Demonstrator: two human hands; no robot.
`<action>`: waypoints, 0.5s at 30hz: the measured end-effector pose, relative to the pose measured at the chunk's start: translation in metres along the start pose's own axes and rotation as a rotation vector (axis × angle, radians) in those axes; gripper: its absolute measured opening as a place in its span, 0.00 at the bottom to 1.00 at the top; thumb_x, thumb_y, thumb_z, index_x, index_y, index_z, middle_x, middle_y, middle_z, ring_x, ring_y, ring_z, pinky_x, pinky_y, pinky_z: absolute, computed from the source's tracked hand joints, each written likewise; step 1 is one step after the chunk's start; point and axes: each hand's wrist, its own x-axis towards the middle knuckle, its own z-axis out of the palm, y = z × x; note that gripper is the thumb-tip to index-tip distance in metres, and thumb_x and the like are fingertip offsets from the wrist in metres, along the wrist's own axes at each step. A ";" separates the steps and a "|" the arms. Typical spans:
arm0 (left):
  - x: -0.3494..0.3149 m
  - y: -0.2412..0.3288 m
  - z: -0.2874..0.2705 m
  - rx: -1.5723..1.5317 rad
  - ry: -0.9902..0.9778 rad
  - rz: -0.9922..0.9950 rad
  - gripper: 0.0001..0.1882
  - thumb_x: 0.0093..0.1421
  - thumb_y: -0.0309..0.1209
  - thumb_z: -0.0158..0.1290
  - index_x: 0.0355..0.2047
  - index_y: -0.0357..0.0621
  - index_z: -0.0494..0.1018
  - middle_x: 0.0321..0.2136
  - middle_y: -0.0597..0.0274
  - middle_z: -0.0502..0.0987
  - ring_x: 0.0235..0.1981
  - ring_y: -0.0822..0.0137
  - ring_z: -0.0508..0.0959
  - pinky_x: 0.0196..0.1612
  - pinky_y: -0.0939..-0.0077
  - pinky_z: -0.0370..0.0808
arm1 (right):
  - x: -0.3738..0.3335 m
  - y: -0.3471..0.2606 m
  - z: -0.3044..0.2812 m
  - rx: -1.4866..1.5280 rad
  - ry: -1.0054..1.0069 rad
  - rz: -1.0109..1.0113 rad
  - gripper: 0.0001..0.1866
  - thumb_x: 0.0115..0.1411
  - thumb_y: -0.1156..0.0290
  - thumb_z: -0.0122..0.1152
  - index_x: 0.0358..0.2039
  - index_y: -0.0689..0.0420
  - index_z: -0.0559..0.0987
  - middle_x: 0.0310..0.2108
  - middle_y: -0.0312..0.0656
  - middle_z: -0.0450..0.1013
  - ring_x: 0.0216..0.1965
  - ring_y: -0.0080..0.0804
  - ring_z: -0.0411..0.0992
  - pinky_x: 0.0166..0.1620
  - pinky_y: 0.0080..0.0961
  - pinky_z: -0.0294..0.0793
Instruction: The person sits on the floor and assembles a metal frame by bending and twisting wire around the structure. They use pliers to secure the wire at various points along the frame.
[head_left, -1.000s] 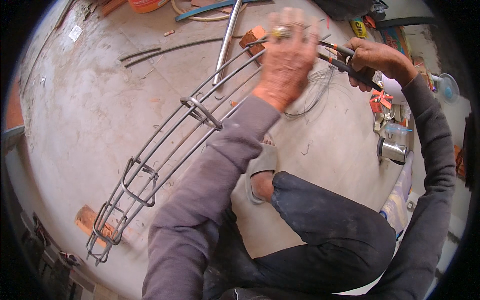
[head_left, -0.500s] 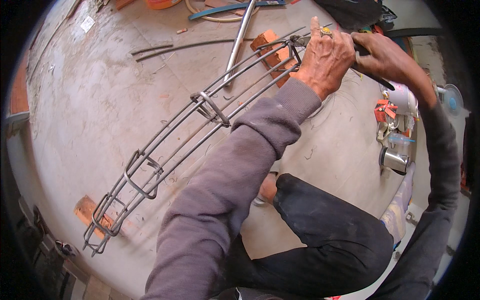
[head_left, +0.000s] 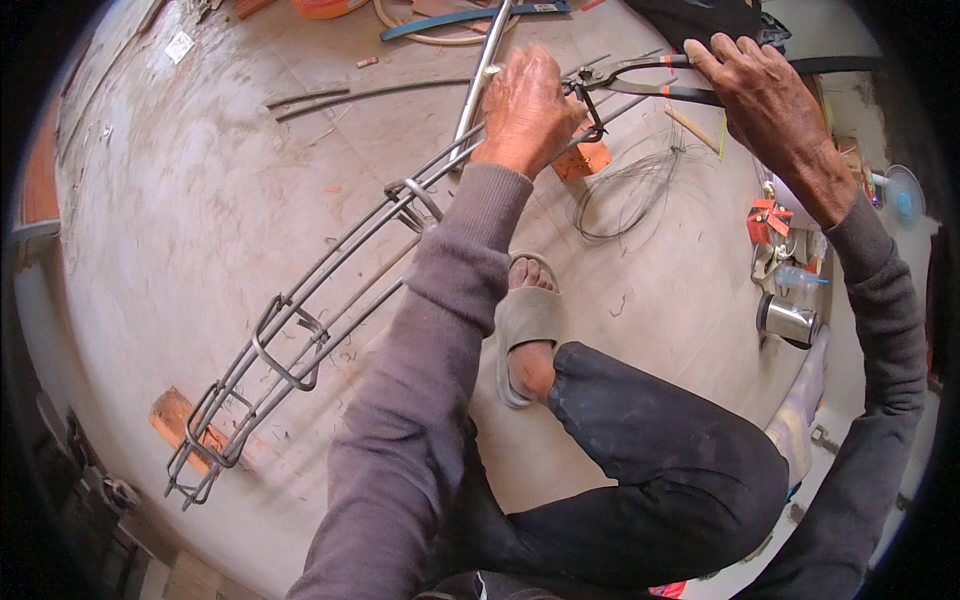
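A long cage of steel rebar (head_left: 296,305) with bent stirrups runs diagonally from lower left to upper right. Near its far end my left hand (head_left: 525,112) is closed over the bars, its fingers partly hidden and slightly blurred. In my right hand (head_left: 775,105) are pincers (head_left: 640,78) with dark, orange-marked handles spread apart. Their jaws meet the bars at the end stirrup (head_left: 592,122), just right of my left hand; whether they grip a tie wire there is too small to tell.
Bricks prop the cage at its near end (head_left: 178,425) and far end (head_left: 582,160). Loose thin wire (head_left: 625,215) lies by the far brick. A metal tube (head_left: 480,85), a loose bar (head_left: 390,93) and a blue strip (head_left: 465,20) lie beyond. A metal cup (head_left: 788,320) stands right of my sandalled foot (head_left: 530,320).
My left hand has left the pincers and moved left onto the cage. My right hand has moved slightly up and right, and the pincers' handles have spread. My foot now shows.
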 end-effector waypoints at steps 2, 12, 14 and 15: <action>0.002 -0.009 0.010 -0.019 0.014 0.060 0.27 0.50 0.41 0.67 0.42 0.34 0.73 0.43 0.43 0.76 0.47 0.47 0.78 0.50 0.54 0.75 | 0.007 0.001 -0.003 0.063 -0.038 0.018 0.20 0.57 0.76 0.60 0.52 0.56 0.76 0.40 0.43 0.76 0.40 0.36 0.77 0.47 0.34 0.77; -0.006 -0.005 0.021 0.049 0.001 0.042 0.20 0.54 0.42 0.66 0.40 0.39 0.79 0.38 0.48 0.80 0.41 0.52 0.82 0.46 0.58 0.78 | 0.049 0.032 -0.036 0.714 -0.678 0.212 0.14 0.43 0.83 0.51 0.33 0.70 0.79 0.17 0.51 0.75 0.16 0.42 0.75 0.22 0.37 0.79; -0.007 -0.003 0.017 0.022 -0.082 -0.011 0.24 0.53 0.41 0.66 0.45 0.38 0.78 0.41 0.46 0.79 0.44 0.50 0.81 0.49 0.57 0.77 | 0.052 0.031 -0.040 0.894 -0.827 0.327 0.13 0.42 0.83 0.51 0.30 0.73 0.77 0.15 0.49 0.73 0.10 0.31 0.73 0.12 0.31 0.74; -0.009 -0.004 0.019 0.053 0.061 0.069 0.26 0.53 0.41 0.66 0.48 0.39 0.76 0.45 0.45 0.77 0.46 0.47 0.80 0.51 0.55 0.76 | 0.051 0.034 -0.041 0.916 -0.821 0.350 0.14 0.42 0.83 0.51 0.31 0.73 0.77 0.15 0.49 0.73 0.10 0.32 0.73 0.12 0.31 0.75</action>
